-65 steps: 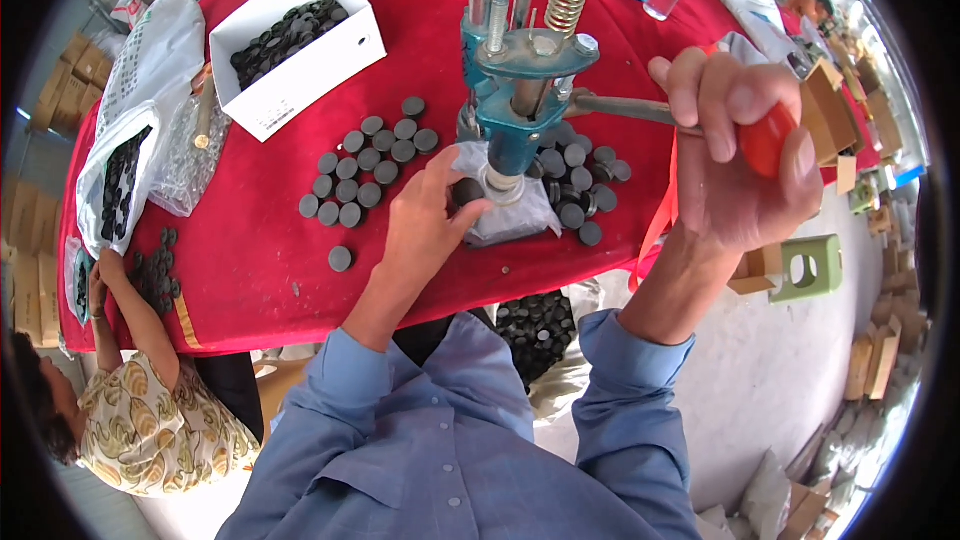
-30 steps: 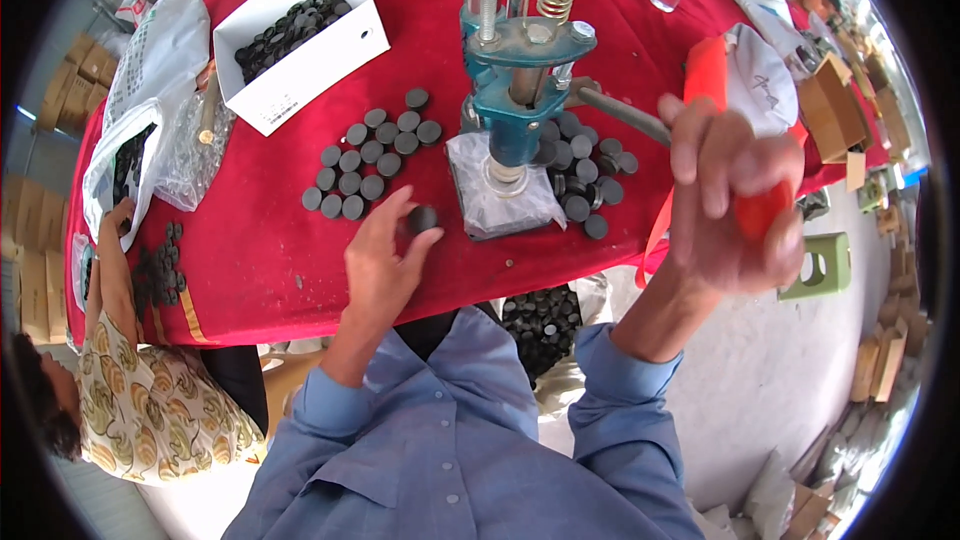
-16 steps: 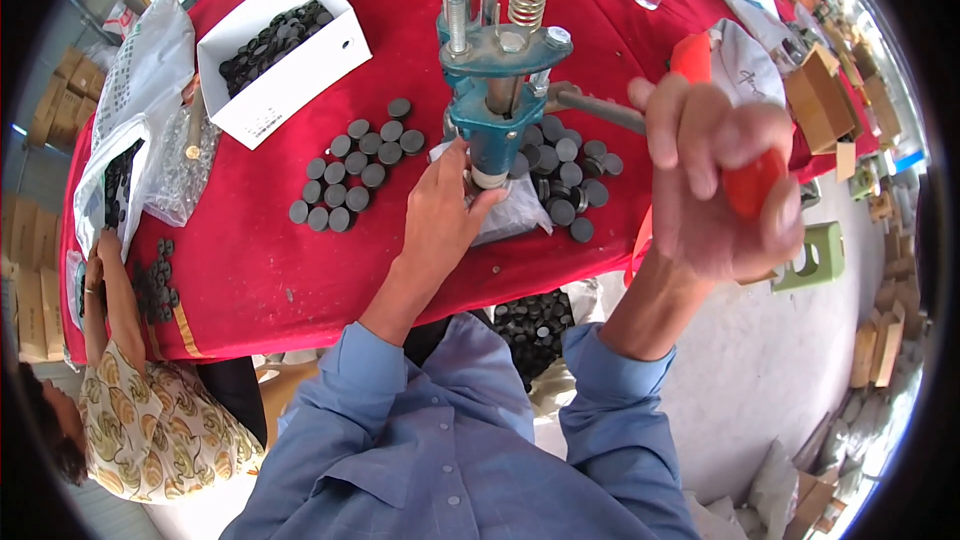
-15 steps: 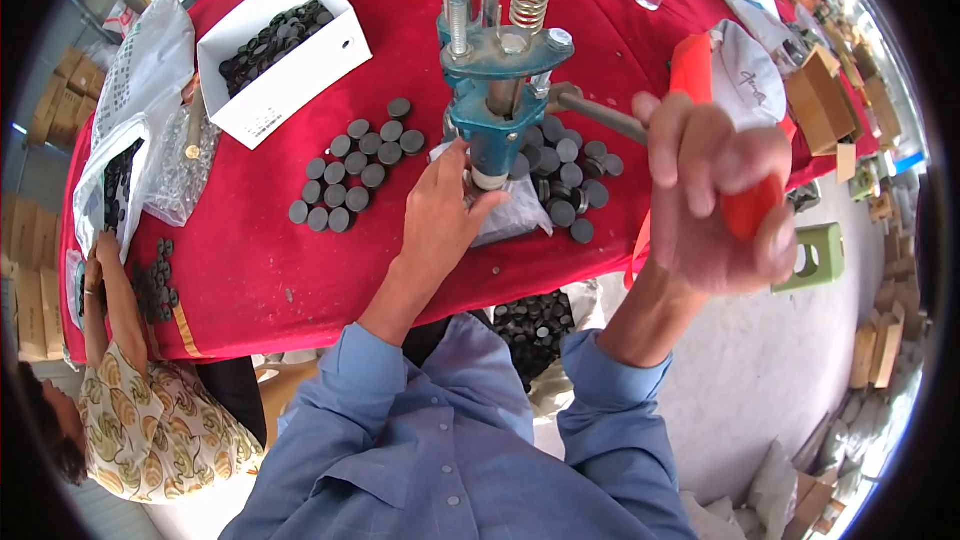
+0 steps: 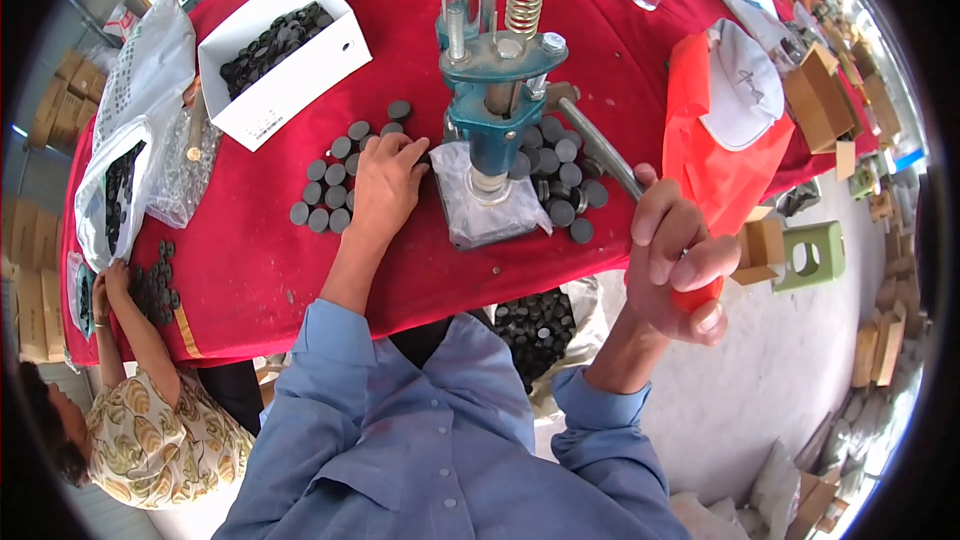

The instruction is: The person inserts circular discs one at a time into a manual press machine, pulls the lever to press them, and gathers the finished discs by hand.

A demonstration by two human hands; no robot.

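My left hand (image 5: 385,185) is over the right part of a loose group of black discs (image 5: 335,173) on the red-covered table. Its thumb and forefinger close around a black disc that is mostly hidden. My right hand (image 5: 680,265) wraps around the red knob (image 5: 698,296) at the end of the grey lever (image 5: 603,152). That lever runs to a teal hand press (image 5: 505,65). The press ram ends in a pale tip above a base plate (image 5: 505,223) covered in clear plastic. More black discs (image 5: 570,175) lie heaped right of the press.
A white box (image 5: 300,70) of black parts stands at the back left. A white cap (image 5: 745,90) rests on a red bag (image 5: 690,155) at the right. At the far left, a co-worker's hands (image 5: 112,285) are at a white sack (image 5: 110,200). Below the table edge sits a sack of discs (image 5: 535,330).
My left hand has moved left from the press base to the discs and closed on one. My right hand, still on the knob, has shifted down and left, swinging the lever lower.
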